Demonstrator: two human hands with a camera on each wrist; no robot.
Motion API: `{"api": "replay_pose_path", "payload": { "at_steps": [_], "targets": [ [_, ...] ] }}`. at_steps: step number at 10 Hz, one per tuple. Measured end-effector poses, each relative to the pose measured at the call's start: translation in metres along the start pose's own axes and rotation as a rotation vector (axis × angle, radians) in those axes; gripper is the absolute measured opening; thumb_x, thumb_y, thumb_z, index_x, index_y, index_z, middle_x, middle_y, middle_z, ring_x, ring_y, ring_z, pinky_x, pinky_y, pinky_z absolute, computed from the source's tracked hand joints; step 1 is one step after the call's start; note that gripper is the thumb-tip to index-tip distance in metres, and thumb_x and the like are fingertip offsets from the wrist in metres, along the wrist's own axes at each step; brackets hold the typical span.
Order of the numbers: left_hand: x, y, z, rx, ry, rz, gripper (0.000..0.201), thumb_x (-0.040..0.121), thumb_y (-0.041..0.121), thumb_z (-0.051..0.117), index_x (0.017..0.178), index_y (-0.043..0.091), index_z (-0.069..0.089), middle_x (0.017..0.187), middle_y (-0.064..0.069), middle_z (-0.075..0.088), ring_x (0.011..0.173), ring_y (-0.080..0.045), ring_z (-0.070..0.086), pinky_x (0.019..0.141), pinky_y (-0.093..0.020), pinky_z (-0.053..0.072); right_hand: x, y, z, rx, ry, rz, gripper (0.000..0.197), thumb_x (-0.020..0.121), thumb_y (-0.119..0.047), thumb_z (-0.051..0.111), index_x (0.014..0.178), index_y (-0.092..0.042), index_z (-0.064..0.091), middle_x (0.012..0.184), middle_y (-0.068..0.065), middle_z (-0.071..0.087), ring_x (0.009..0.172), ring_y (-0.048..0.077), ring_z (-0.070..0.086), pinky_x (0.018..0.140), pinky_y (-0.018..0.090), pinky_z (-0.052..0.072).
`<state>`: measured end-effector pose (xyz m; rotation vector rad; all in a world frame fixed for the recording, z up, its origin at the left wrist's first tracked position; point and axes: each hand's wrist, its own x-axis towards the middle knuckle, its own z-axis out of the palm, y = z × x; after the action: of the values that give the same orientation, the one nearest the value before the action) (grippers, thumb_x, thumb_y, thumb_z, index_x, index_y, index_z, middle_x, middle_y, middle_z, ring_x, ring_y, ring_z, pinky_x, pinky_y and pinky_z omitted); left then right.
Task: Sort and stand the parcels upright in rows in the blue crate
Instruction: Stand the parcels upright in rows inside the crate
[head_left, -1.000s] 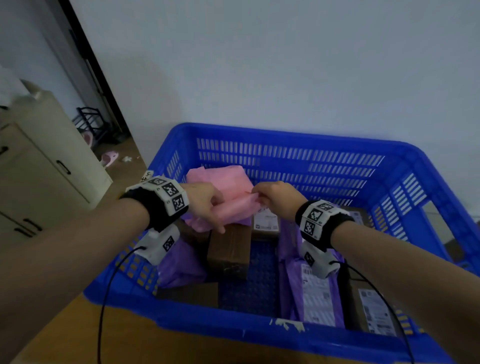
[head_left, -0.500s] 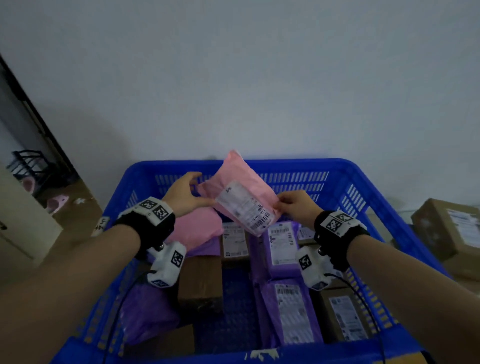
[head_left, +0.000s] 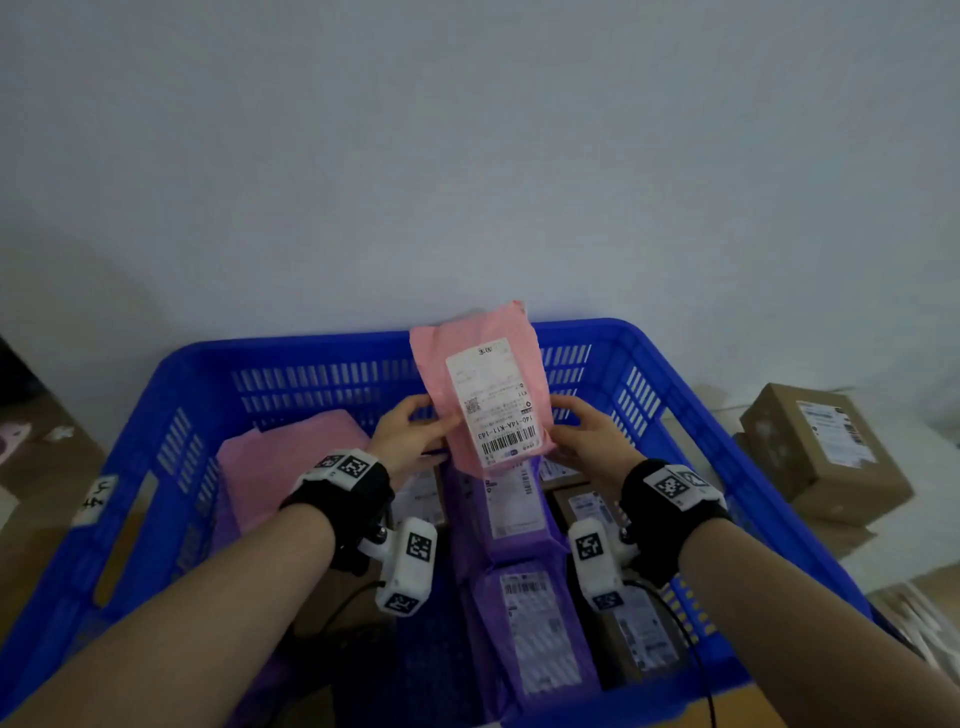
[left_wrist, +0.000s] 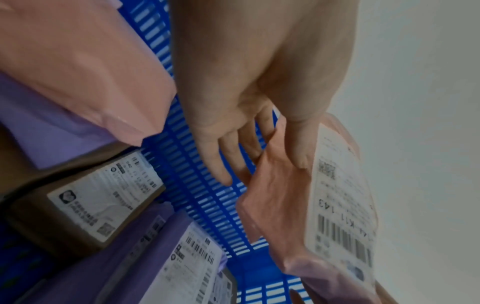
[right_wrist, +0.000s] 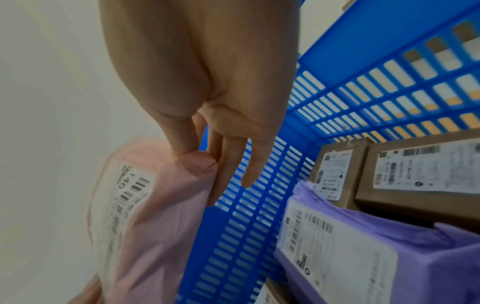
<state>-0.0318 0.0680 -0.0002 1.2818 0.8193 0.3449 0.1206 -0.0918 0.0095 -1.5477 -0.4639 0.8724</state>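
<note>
Both hands hold a pink mailer bag (head_left: 485, 395) upright above the far middle of the blue crate (head_left: 156, 415), its white label facing me. My left hand (head_left: 410, 434) pinches its left edge, thumb on the front and fingers behind, as the left wrist view shows (left_wrist: 283, 185). My right hand (head_left: 587, 434) pinches the right edge between thumb and fingers (right_wrist: 182, 162). A second pink mailer (head_left: 291, 462) leans at the crate's far left. Purple mailers (head_left: 519, 514) and brown boxes (head_left: 639, 639) lie flat below.
A grey wall rises right behind the crate. Brown cardboard boxes (head_left: 826, 452) are stacked outside the crate at the right. The crate's left wall carries a white tag (head_left: 96, 499). Bare crate floor (head_left: 431, 660) shows between the left parcels and the purple row.
The pink mailer was lifted off the left pile, turned label-side towards me and stood upright in both hands. It has shifted right towards the crate's middle.
</note>
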Motion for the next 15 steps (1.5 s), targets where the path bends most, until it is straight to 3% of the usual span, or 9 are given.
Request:
{"api": "replay_pose_path", "payload": {
  "at_steps": [2, 4, 6, 8, 10, 12, 13, 14, 15],
  "targets": [
    [0.012, -0.016, 0.03, 0.02, 0.018, 0.019, 0.021, 0.082, 0.004, 0.069, 0.086, 0.017, 0.053, 0.098, -0.016, 0.063, 0.079, -0.022, 0.062, 0.066, -0.031, 0.052, -0.011, 0.004, -0.025, 0.005, 0.05, -0.036, 0.044, 0.088, 0.01, 0.053, 0.123, -0.016, 0.055, 0.09, 0.014, 0.068, 0.064, 0.011, 0.07, 0.056, 0.022, 0.057],
    [0.025, -0.04, 0.063, 0.09, 0.02, -0.052, 0.028, 0.078, -0.003, 0.07, 0.093, 0.012, 0.052, 0.106, -0.021, 0.063, 0.094, -0.028, 0.061, 0.087, -0.05, 0.051, -0.007, 0.009, -0.038, -0.162, 0.237, 0.093, 0.035, 0.086, -0.019, 0.066, 0.116, -0.003, 0.059, 0.1, 0.012, 0.069, 0.068, 0.011, 0.063, 0.047, 0.016, 0.05],
    [0.042, -0.069, 0.097, 0.275, -0.025, -0.095, 0.04, 0.075, -0.007, 0.066, 0.112, 0.005, 0.056, 0.112, -0.015, 0.062, 0.105, -0.029, 0.06, 0.094, -0.05, 0.051, -0.003, 0.024, -0.057, -0.615, 0.184, 0.182, 0.068, 0.074, -0.024, 0.079, 0.131, -0.011, 0.045, 0.112, 0.006, 0.062, 0.096, 0.018, 0.06, 0.079, 0.027, 0.048],
    [0.056, -0.086, 0.121, 0.335, 0.005, -0.104, 0.031, 0.074, -0.016, 0.056, 0.102, -0.002, 0.056, 0.088, -0.011, 0.063, 0.101, -0.032, 0.064, 0.067, -0.033, 0.054, 0.017, 0.05, -0.07, -0.766, 0.249, 0.296, 0.07, 0.077, -0.021, 0.075, 0.135, -0.014, 0.037, 0.124, 0.01, 0.06, 0.111, 0.029, 0.06, 0.09, 0.039, 0.051],
    [0.056, -0.09, 0.136, 0.515, -0.105, -0.157, 0.053, 0.083, -0.007, 0.053, 0.134, 0.003, 0.046, 0.129, -0.021, 0.055, 0.118, -0.035, 0.054, 0.099, -0.042, 0.047, 0.036, 0.078, -0.078, -0.802, 0.272, 0.316, 0.072, 0.07, -0.016, 0.076, 0.13, -0.021, 0.036, 0.116, 0.012, 0.062, 0.105, 0.032, 0.062, 0.087, 0.047, 0.054],
    [0.048, -0.085, 0.149, 0.695, -0.22, -0.098, 0.041, 0.091, -0.001, 0.046, 0.132, -0.002, 0.051, 0.139, -0.018, 0.048, 0.126, -0.031, 0.049, 0.101, -0.031, 0.042, 0.039, 0.089, -0.081, -0.927, 0.251, 0.354, 0.067, 0.08, -0.019, 0.069, 0.136, -0.019, 0.032, 0.121, 0.013, 0.06, 0.107, 0.03, 0.061, 0.084, 0.038, 0.053],
    [0.041, -0.09, 0.153, 0.758, -0.265, 0.013, 0.054, 0.09, 0.009, 0.055, 0.141, 0.001, 0.038, 0.15, -0.019, 0.03, 0.139, -0.036, 0.029, 0.112, -0.035, 0.031, 0.041, 0.091, -0.078, -1.006, 0.212, 0.356, 0.066, 0.082, -0.021, 0.066, 0.139, -0.018, 0.031, 0.123, 0.014, 0.057, 0.11, 0.032, 0.059, 0.087, 0.038, 0.053],
    [0.039, -0.094, 0.155, 0.796, -0.313, 0.061, 0.075, 0.091, 0.046, 0.049, 0.149, 0.011, 0.017, 0.154, -0.018, 0.02, 0.142, -0.035, 0.023, 0.113, -0.035, 0.029, 0.04, 0.089, -0.074, -1.121, 0.148, 0.353, 0.066, 0.083, -0.024, 0.064, 0.139, -0.017, 0.03, 0.127, 0.017, 0.052, 0.114, 0.033, 0.055, 0.091, 0.04, 0.051],
    [0.043, -0.1, 0.143, 1.348, -0.404, 0.073, 0.065, 0.092, 0.037, 0.05, 0.147, 0.009, 0.028, 0.156, -0.02, 0.012, 0.145, -0.035, 0.014, 0.119, -0.041, 0.018, 0.038, 0.082, -0.069, -1.259, 0.101, 0.308, 0.063, 0.088, -0.026, 0.06, 0.141, -0.018, 0.029, 0.133, 0.017, 0.043, 0.118, 0.035, 0.051, 0.091, 0.041, 0.049]
  ]
}}
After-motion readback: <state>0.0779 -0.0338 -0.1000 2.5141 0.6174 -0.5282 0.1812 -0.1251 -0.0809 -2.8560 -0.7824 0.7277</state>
